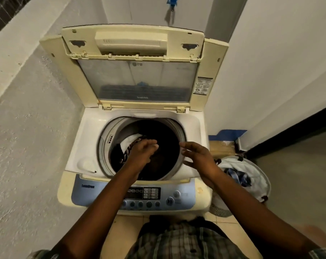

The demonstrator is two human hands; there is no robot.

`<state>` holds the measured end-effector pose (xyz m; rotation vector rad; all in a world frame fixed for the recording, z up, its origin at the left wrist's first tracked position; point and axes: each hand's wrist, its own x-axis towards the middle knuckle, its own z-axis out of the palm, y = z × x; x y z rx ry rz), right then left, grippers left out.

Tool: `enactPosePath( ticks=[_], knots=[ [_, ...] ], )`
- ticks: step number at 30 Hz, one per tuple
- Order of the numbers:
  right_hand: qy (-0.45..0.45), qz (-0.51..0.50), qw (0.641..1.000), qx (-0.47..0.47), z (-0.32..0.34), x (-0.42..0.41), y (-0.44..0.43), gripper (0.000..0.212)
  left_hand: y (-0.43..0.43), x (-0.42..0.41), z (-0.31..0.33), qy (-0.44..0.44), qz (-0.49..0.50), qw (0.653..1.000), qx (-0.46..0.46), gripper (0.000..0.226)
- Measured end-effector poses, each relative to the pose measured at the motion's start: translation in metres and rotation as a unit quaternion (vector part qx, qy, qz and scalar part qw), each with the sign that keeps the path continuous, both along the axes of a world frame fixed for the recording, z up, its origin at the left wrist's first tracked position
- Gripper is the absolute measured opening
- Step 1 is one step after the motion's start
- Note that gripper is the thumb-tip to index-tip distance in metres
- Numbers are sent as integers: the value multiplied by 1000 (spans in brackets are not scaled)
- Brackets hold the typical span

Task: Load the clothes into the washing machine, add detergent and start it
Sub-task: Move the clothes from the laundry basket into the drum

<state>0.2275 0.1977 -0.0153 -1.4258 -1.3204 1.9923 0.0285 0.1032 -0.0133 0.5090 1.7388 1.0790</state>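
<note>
The left hand (pixel 142 151) is above the opening of the drum (pixel 104 146), on its left half. Its fingers are stretched forward, close together and relaxed, and it holds nothing. Just under and beside its fingertips lies a white cloth with a dark patterned piece (pixel 127 144), inside the drum at the left side. I cannot tell if the fingers touch this cloth or are only over it. The rest of the drum is very dark, and what lies there is not clear.

The right hand (pixel 198 157) is over the right edge of the drum. Its fingers are spread apart and a little bent, the palm turned toward the left hand, and it grips nothing. The two hands are near each other but do not touch.

The drum belongs to a top-loading washing machine (pixel 80 146) of cream colour. Its lid (pixel 138 81) is folded up and stands at the back. The control panel (pixel 87 191), blue with round buttons, is at the front, under both forearms.

To the right of the machine, on the floor, stands a white laundry basket (pixel 259 186). Inside it lie blue and white clothes (pixel 237 175). Behind the basket is a brown box (pixel 222 148). A blue tap (pixel 171 1) is on the wall above the machine.
</note>
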Motion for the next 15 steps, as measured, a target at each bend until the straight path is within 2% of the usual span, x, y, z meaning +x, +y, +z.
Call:
enactPosePath(
  ticks=[8, 15],
  knots=[
    [-1, -66, 998, 4, 5, 104, 14, 28, 51, 98, 12, -21, -79, 996, 24, 24],
    [-19, -128, 992, 3, -12, 242, 52, 25, 95, 217, 2, -13, -157, 988, 4, 21]
  ],
)
